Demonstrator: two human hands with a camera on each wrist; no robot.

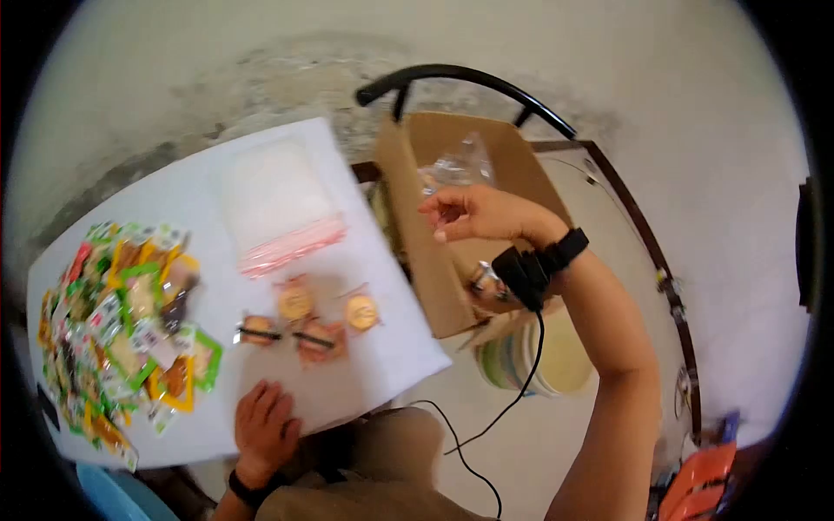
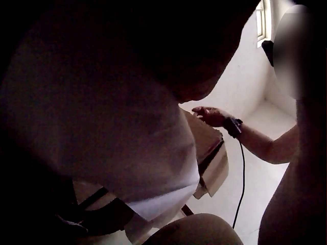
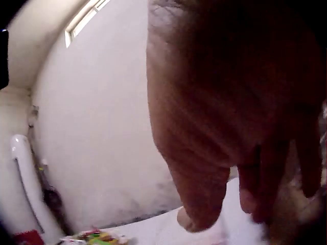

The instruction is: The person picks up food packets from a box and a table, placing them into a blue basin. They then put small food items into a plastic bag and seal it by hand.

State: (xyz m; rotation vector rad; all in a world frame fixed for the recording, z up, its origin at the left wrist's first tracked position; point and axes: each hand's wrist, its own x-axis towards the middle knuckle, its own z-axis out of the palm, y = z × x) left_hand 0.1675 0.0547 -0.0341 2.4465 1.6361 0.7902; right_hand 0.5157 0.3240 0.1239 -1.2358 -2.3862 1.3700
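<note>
Lower centre: the left hand (image 1: 265, 427) rests on the smooth white tabletop (image 1: 195, 208), fingers relaxed, gripping nothing visible. A sideways sweep could scatter the round, film-wrapped biscuits (image 1: 295, 303) just beyond it. Right of centre: the right hand (image 1: 491, 213) is above the stiff cardboard box (image 1: 417, 234), fingers loosely bent, no item visible. Arm swing could snag the thin black cable (image 1: 537, 365). Upper left: slick, flat translucent bags (image 1: 278, 187) may slide. Far left: glossy sachets (image 1: 130, 321), loosely heaped, may slump if bumped.
</note>
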